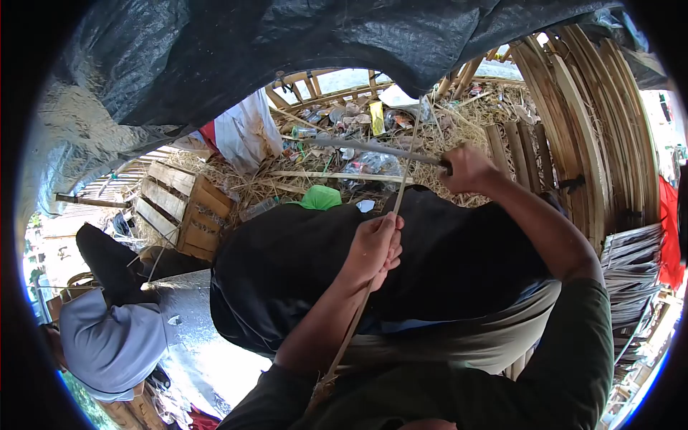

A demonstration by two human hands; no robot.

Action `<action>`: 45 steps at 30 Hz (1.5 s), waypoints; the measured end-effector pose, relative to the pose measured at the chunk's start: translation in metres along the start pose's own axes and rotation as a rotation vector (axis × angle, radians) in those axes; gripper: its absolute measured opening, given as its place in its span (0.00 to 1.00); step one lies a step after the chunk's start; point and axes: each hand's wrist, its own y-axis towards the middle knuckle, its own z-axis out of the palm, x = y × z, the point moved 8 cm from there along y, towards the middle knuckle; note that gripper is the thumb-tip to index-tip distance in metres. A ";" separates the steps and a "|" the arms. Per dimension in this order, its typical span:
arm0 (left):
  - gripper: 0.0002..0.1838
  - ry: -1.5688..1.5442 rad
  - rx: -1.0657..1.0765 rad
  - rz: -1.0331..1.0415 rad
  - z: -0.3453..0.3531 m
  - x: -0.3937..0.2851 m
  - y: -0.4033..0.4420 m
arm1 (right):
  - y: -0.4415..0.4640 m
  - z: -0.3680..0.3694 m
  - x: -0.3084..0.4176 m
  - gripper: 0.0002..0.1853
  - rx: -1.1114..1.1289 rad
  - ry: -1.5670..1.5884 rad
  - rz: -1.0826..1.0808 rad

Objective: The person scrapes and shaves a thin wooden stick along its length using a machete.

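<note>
My left hand point(374, 247) is closed around a thin bamboo strip point(403, 188). The strip slants from near my chest, up past my lap and away from me. My right hand point(469, 170) grips the dark handle of a long knife point(358, 146), whose narrow blade points left. Blade and strip cross just left of my right hand; whether they touch I cannot tell. Dark cloth point(287, 265) covers my lap beneath both hands.
Split bamboo slats point(580, 136) stand at the right, above a bundle of thin strips point(631, 272). Litter and straw cover the ground ahead, with a green plastic bag point(319, 197). A wooden crate point(190, 204) and another person point(115, 340) are at left. Dark tarp point(322, 36) hangs overhead.
</note>
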 end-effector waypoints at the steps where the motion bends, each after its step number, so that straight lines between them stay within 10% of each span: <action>1: 0.14 0.004 -0.014 0.010 -0.003 -0.004 0.002 | -0.006 -0.002 0.014 0.22 -0.031 -0.006 -0.070; 8: 0.14 0.080 -0.031 0.039 -0.003 -0.011 -0.013 | 0.014 -0.010 -0.005 0.41 -0.025 -0.073 0.063; 15: 0.14 0.081 -0.029 0.019 0.000 -0.006 -0.009 | -0.017 -0.020 0.050 0.34 -0.269 -0.104 -0.272; 22: 0.13 0.237 -0.002 0.011 0.011 -0.004 -0.023 | 0.018 -0.025 -0.039 0.42 0.050 -0.161 0.227; 28: 0.13 0.004 0.038 -0.040 0.010 -0.004 -0.014 | -0.020 -0.011 0.037 0.33 -0.270 0.065 -0.295; 45: 0.15 -0.019 0.041 -0.049 0.012 -0.008 -0.029 | 0.020 -0.028 -0.031 0.33 -0.188 -0.026 0.018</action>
